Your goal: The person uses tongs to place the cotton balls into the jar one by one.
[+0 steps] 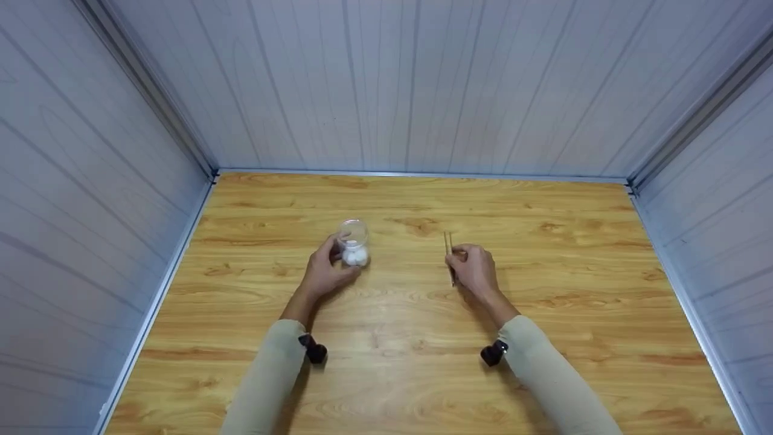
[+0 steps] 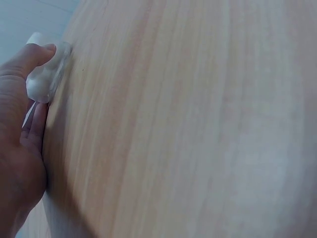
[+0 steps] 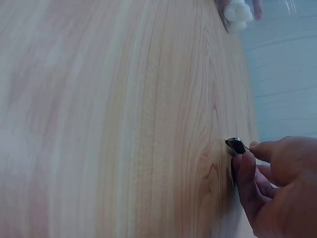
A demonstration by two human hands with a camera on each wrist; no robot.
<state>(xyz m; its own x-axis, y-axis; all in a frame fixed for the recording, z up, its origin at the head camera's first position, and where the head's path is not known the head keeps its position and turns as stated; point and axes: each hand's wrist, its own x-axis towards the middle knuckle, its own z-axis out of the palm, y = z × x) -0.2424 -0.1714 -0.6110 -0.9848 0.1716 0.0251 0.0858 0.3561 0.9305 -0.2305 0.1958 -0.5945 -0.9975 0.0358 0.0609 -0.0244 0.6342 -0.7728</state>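
Our left hand (image 1: 323, 273) curls round the clear plastic cup (image 1: 353, 241) of white cotton balls, upright left of centre; our right hand (image 1: 474, 270) pinches metal tweezers (image 1: 449, 249), long axis running near-to-far, tips pointing far; cup lies left of the tweezers, well apart.

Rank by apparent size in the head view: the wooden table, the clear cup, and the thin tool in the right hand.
1. wooden table, by far the largest.
2. clear cup, gripped by the left hand.
3. thin tool, partly hidden by the right hand, so its full length is uncertain.
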